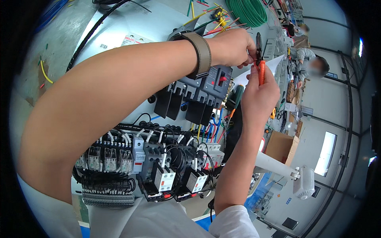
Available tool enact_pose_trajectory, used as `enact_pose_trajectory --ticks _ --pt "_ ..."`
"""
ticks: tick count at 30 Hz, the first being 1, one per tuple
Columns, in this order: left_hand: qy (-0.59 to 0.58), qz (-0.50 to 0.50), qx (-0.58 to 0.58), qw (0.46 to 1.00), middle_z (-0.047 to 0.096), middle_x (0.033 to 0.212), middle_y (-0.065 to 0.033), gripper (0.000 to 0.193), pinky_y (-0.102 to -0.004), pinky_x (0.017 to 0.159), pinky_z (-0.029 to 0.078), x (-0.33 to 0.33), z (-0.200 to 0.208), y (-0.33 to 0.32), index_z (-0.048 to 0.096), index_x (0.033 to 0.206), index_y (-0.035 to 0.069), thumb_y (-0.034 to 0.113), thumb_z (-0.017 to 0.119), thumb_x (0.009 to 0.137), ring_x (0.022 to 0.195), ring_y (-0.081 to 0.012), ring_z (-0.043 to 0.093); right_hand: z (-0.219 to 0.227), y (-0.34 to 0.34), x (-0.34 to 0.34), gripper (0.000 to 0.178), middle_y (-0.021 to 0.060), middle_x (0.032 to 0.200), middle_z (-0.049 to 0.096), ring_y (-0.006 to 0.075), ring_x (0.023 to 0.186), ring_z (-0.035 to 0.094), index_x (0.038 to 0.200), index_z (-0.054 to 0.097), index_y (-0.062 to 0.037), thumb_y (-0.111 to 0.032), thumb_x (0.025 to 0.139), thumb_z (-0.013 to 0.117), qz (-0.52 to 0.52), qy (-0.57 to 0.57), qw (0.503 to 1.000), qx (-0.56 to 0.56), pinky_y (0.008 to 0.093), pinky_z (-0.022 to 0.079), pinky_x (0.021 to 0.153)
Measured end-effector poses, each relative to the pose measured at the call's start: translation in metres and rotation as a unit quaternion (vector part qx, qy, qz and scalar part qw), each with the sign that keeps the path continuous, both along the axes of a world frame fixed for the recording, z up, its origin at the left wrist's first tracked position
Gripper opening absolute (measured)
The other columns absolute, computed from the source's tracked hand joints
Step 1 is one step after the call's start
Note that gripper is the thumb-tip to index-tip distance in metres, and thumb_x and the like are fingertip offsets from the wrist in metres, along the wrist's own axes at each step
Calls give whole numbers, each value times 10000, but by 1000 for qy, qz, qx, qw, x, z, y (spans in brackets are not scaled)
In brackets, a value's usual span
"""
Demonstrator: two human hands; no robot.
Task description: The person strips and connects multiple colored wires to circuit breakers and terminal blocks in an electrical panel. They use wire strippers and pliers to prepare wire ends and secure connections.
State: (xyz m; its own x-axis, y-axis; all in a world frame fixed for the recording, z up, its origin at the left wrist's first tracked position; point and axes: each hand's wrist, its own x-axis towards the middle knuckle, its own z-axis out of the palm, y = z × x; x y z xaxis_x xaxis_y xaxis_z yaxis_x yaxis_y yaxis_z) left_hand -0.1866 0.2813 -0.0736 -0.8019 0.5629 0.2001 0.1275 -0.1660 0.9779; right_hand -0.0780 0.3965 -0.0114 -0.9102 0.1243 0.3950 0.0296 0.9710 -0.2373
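Observation:
My right hand [260, 93] is closed around an orange-handled wire stripper [261, 71], its dark jaws pointing up and away from me. Close against the tool, my left hand [234, 47] has its fingertips pinched together. Whatever lies between those fingertips is too small or hidden to make out. A watch with a grey-brown strap [200, 53] circles my left wrist. Below the hands sits a dark circuit breaker [217, 81] with a red switch, mounted on a metal panel [115, 29]. Part of the panel is hidden behind my left forearm.
Nearer me are contactors [163, 179], clear relays [110, 159] and a terminal strip [108, 199] with black wiring. A green wire coil [248, 12] and coloured sleeve pieces lie at the far side. A green-handled screwdriver [239, 95] lies beside the breaker. Another person [305, 55] is farther right.

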Motion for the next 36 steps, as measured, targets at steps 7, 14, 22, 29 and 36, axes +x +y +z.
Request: enact_pose_trajectory --ticks 7,14,22,29,36 --pt "-7 9 6 1000 768 874 -95 172 -316 684 590 -1 -3 -1 808 1092 14 46 717 950 741 -156 739 4 -5 0 222 116 766 704 204 671 664 1142 734 30 -135 1031 637 -9 -25 999 -40 351 519 660" --pt "-3 -6 -2 1000 786 923 -116 194 -311 722 602 1 -1 -2 786 1127 -13 55 713 961 773 -165 746 0 7 1 223 82 763 707 122 660 642 1163 736 39 -119 1031 652 14 -22 993 -115 312 507 620" --pt "144 46 -86 985 741 801 -122 140 -351 662 569 7 2 -9 737 990 -7 125 745 943 733 -199 750 -2 15 8 231 99 879 752 97 687 658 1146 730 71 -125 1044 664 39 -35 942 -332 230 508 610" --pt "171 25 -110 979 730 802 -97 182 -366 660 559 6 6 -14 703 933 9 181 756 954 756 -197 759 -6 34 7 257 162 911 749 138 632 631 1140 691 109 -126 1044 655 68 -71 851 -515 252 506 589" --pt "155 2 -109 982 743 859 -75 156 -323 674 574 5 9 -18 694 954 0 149 739 974 784 -172 763 -29 52 3 290 212 1035 733 170 706 650 1220 623 121 -121 1061 615 127 -90 678 -718 265 526 594"
